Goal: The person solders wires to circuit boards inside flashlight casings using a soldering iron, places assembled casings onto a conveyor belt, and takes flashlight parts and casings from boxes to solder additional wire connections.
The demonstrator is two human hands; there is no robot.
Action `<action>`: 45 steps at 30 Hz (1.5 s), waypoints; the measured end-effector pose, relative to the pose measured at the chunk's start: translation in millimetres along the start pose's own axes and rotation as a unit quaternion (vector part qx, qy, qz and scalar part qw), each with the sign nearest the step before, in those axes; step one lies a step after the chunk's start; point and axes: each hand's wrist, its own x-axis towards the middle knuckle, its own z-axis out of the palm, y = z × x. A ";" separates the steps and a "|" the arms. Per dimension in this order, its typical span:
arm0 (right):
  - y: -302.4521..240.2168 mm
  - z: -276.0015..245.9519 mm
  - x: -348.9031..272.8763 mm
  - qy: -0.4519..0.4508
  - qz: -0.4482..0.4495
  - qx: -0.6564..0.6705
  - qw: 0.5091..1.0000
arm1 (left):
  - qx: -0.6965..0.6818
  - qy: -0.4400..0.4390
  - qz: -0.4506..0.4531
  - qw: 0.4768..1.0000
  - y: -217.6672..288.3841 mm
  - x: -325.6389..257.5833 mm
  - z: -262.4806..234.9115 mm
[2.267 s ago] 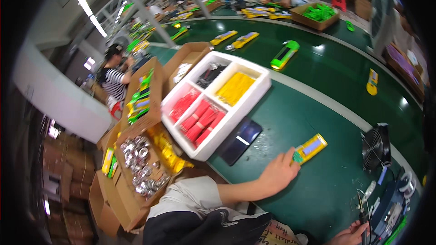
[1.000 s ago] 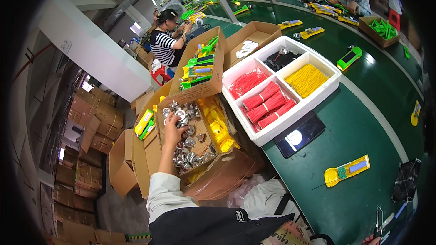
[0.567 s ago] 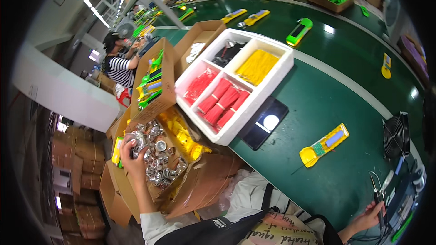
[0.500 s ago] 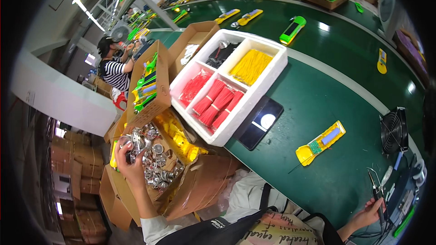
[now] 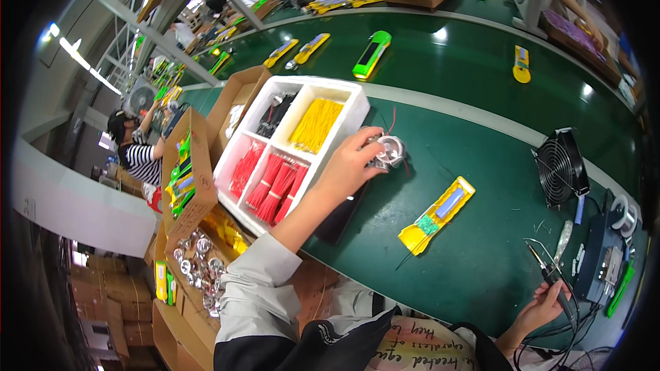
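My left hand (image 5: pixel 349 166) is closed on a silver lamp reflector (image 5: pixel 392 152) with thin wires, above the green workbench to the right of the foam box. My right hand (image 5: pixel 545 307) grips the handle of a soldering iron (image 5: pixel 550 276) at the lower right, its tip pointing up and left. Between the two hands lies an open yellow flashlight housing (image 5: pixel 412 240). It carries a blue battery (image 5: pixel 450 202) and a small green circuit board (image 5: pixel 427 225), with dark wires trailing from it.
A white foam box (image 5: pixel 316 159) holds bundled red, yellow and black wires. Left of it stand a carton (image 5: pixel 208 172) of green and yellow parts and a carton with several reflectors (image 5: pixel 199 264). A black fan (image 5: pixel 562 168) and a solder spool (image 5: pixel 624 213) stand right; a conveyor (image 5: pixel 440 69) runs behind.
My left hand has left the carton of reflectors and moved right over the bench, carrying a reflector. My right hand still holds the soldering iron. The whole view has shifted.
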 end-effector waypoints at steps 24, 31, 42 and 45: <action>-2.9 4.9 1.5 0.002 0.009 -0.007 1.000 | -0.085 -0.129 -0.127 0.980 67.8 -57.6 25.3; -8.0 13.8 -4.8 -0.017 -0.009 -0.014 1.000 | -0.110 -0.094 -0.175 0.974 74.4 -56.3 42.8; -11.0 17.4 -13.4 -0.055 -0.066 -0.021 0.996 | -0.154 -0.010 -0.242 0.958 81.7 -85.7 59.4; -12.5 18.3 -17.4 -0.062 -0.071 -0.038 0.995 | -0.201 0.034 -0.251 0.946 85.9 -95.5 67.0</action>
